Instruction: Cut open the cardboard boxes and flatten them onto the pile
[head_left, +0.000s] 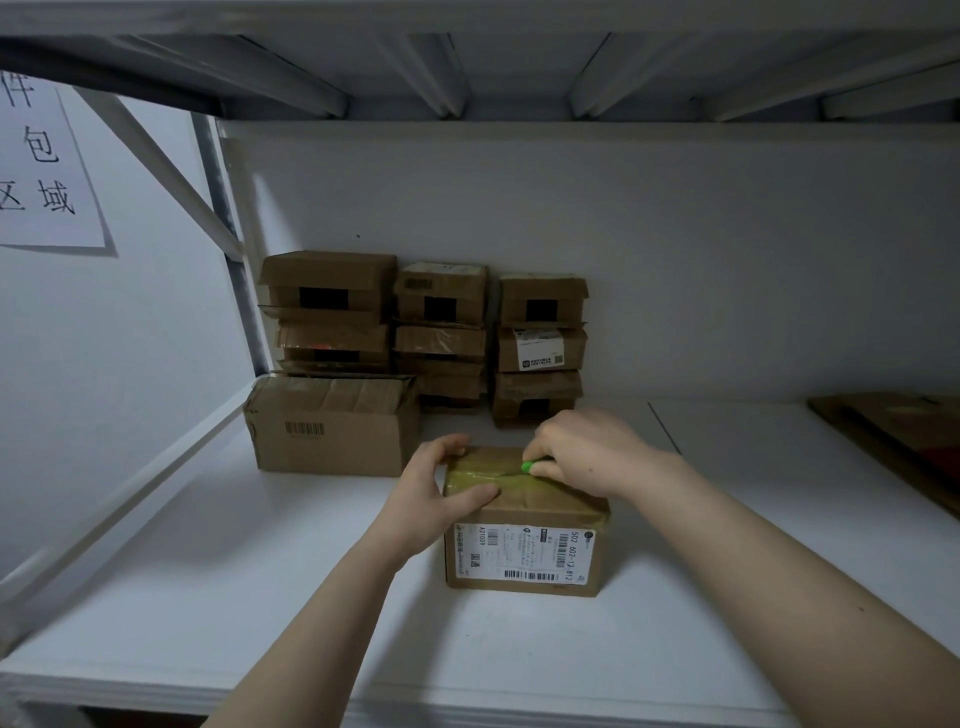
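Grips the labelled box (524, 519), on the white shelf (260, 571), at its left top corner with the left hand (441, 488). Pinches a green cutter (529, 466) in the right hand (587, 452) against the taped seam. Beyond: larger box (332, 431) behind-left, stacked boxes (441, 332) at the wall, flattened cardboard (904, 441) far right.

White shelf (234, 571) with cardboard boxes (332, 426), flattened pile (898, 431)

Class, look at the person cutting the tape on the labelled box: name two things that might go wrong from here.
One: the left hand grips the box with its thumb on the taped top, near the green cutter in the right hand; a slip might nick it. Two: only that hand steadies the box, so it might slide on the white shelf.
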